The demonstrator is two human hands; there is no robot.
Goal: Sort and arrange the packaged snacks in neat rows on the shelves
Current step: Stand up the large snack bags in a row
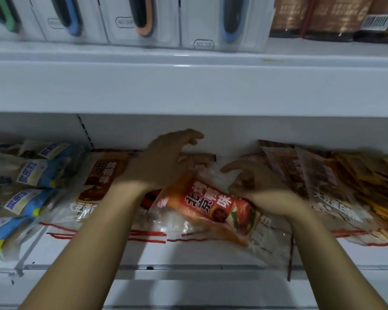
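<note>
On the lower shelf point(188, 253), under the white upper shelf board: clear-wrapped snack packs lie in loose heaps, both hands reaching in among them.
Landmark: orange snack pack point(207, 205), lying tilted on the lower shelf, its red label with white characters facing up.
Left hand point(164, 162): just left of and behind the orange snack pack, raised a little, fingers spread and loosely curved, gripping nothing.
Right hand point(253, 184): at the right end of the orange snack pack, fingers curled down onto its wrapper; whether it actually grips the pack cannot be told through the blur.
Hands together or apart: apart, one at each side of the orange snack pack.
Brown snack packs point(103, 173): left of the orange snack pack, lying flat, partly under the left forearm.
Leaning snack packs point(323, 175): right of the orange snack pack, overlapping and tipped against one another.
Blue-labelled packs point(31, 175): far left of the orange snack pack, piled unevenly.
Boxed goods point(143, 21): above the orange snack pack on the upper shelf, white boxes standing side by side.
</note>
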